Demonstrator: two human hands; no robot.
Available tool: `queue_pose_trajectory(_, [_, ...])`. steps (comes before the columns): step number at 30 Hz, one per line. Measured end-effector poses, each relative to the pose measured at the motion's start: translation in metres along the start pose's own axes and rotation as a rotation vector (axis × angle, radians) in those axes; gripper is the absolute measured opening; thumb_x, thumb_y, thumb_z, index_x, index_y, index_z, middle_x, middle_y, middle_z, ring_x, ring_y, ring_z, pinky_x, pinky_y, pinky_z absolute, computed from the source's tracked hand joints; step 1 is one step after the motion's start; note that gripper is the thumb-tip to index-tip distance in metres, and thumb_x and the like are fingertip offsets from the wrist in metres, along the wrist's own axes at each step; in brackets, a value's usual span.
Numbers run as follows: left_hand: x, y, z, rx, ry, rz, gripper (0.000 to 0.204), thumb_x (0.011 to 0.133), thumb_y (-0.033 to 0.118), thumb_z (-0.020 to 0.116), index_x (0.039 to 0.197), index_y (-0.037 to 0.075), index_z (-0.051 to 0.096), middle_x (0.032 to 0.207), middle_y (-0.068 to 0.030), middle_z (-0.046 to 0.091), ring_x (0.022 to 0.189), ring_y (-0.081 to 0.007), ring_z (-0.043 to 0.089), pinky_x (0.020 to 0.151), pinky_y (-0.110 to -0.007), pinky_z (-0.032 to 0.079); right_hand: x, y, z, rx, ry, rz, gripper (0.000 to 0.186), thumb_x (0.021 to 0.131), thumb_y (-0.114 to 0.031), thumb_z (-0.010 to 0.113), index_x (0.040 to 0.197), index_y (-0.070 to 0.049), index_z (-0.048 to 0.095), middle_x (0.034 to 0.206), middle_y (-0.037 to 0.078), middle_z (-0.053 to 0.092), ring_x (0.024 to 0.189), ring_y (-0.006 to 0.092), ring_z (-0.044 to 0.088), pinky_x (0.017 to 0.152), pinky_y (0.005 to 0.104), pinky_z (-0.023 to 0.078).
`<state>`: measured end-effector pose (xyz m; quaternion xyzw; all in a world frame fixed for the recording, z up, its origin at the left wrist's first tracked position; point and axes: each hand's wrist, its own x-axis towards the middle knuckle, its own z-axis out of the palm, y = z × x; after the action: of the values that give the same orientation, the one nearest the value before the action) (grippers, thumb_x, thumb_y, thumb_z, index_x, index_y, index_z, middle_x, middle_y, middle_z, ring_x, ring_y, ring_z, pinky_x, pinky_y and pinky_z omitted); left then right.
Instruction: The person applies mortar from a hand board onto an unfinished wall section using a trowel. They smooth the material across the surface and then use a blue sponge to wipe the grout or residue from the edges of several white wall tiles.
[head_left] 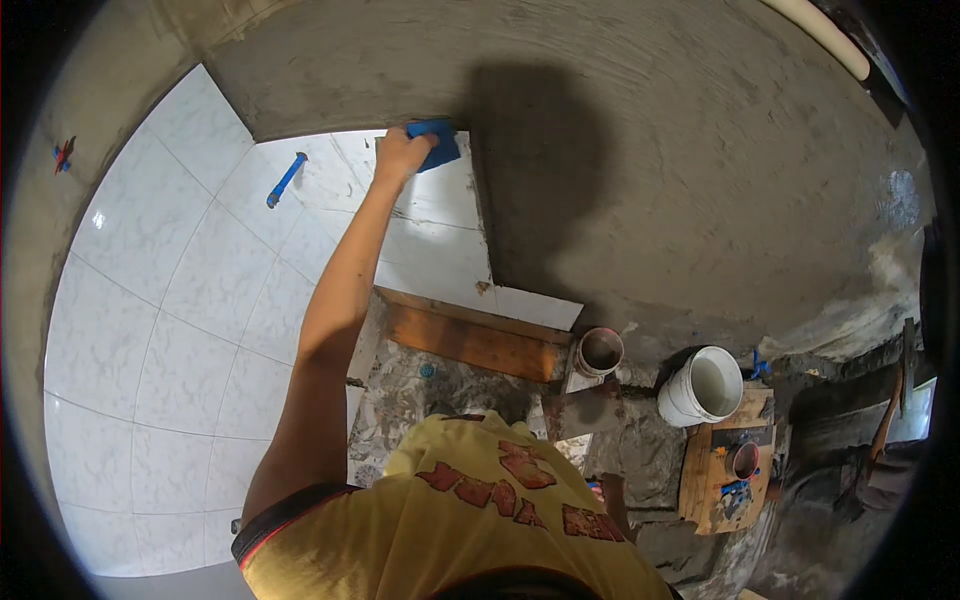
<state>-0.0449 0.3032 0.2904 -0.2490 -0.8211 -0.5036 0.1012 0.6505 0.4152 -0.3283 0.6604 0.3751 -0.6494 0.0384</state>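
Observation:
My left hand [402, 157] reaches up to the wall and grips a flat blue square pad [434, 146]; I cannot make out its exact kind. The pad lies over the upper part of a white wall tile [440, 200], near its top edge. Grey smears mark that tile. To the left of my hand, a blue pipe stub [288, 180] sticks out of the tiling. At the right side of my yellow shirt, part of my right arm [614, 505] shows in shadow, with its fingers hidden. A small pink and blue thing [597, 489] is beside it, too unclear to name.
Marbled white tiles [190, 370] cover the left wall; grey plaster [690, 150] lies beyond the tiled edge. Below the tiles is a wooden board [470, 342]. To the right stand a small bucket [600, 352], a white bucket [702, 388] and a wooden platform [705, 490] holding tools.

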Motion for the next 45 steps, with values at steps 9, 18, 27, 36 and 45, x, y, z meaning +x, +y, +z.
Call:
queue_pose_trajectory(9, [-0.089,0.02,0.108,-0.501,-0.222,-0.322,0.043,0.077,0.023,0.079,0.112,0.001,0.066,0.102,-0.0113,0.069,0.085,-0.0188,0.066,0.066,-0.035,0.053,0.06,0.001,-0.007,-0.709,-0.231,-0.691,0.022,0.095,-0.017,0.048,0.075,-0.011,0.055,0.065,0.005,0.05,0.053,0.0184,0.053,0.051,0.0358,0.043])
queue_pose_trajectory(18, [-0.294,-0.048,0.153,-0.988,-0.482,-1.054,0.048,0.086,0.017,0.073,0.125,0.002,0.05,0.112,-0.0111,0.06,0.094,-0.0247,0.066,0.071,-0.035,0.059,-0.271,-0.298,0.214,0.646,-0.786,-0.699,0.045,0.102,-0.038,0.052,0.135,-0.007,0.051,0.126,0.007,0.058,0.108,0.0204,0.058,0.094,0.0382,0.045])
queue_pose_trajectory(27, [-0.307,-0.175,0.082,-0.411,-0.773,-0.983,0.048,0.089,0.018,0.072,0.133,0.011,0.055,0.112,-0.0077,0.064,0.103,-0.0188,0.061,0.084,-0.036,0.049,-0.213,-0.294,0.353,0.741,-0.494,-0.452,0.045,0.086,-0.027,0.074,0.121,-0.003,0.058,0.113,0.008,0.061,0.1,0.0201,0.06,0.09,0.0375,0.047])
queue_pose_trajectory(36, [-0.273,-0.384,-0.109,0.04,-0.82,-1.085,0.04,0.092,0.021,0.062,0.13,0.008,0.057,0.097,-0.0048,0.066,0.084,-0.0147,0.062,0.075,-0.031,0.049,0.027,-0.304,0.488,0.888,0.215,-0.634,0.045,0.087,-0.01,0.071,0.125,-0.001,0.049,0.109,0.007,0.058,0.096,0.0199,0.057,0.088,0.0368,0.048])
queue_pose_trajectory(45, [-0.346,-0.549,-0.343,-0.146,-0.515,-1.719,0.031,0.096,0.015,0.053,0.126,0.006,0.057,0.09,-0.0074,0.066,0.064,-0.0165,0.062,0.05,-0.025,0.044,0.06,-0.349,0.516,0.557,0.939,-1.13,0.017,0.102,-0.025,0.042,0.103,-0.008,0.046,0.087,0.004,0.052,0.069,0.0147,0.055,0.053,0.0184,0.047])
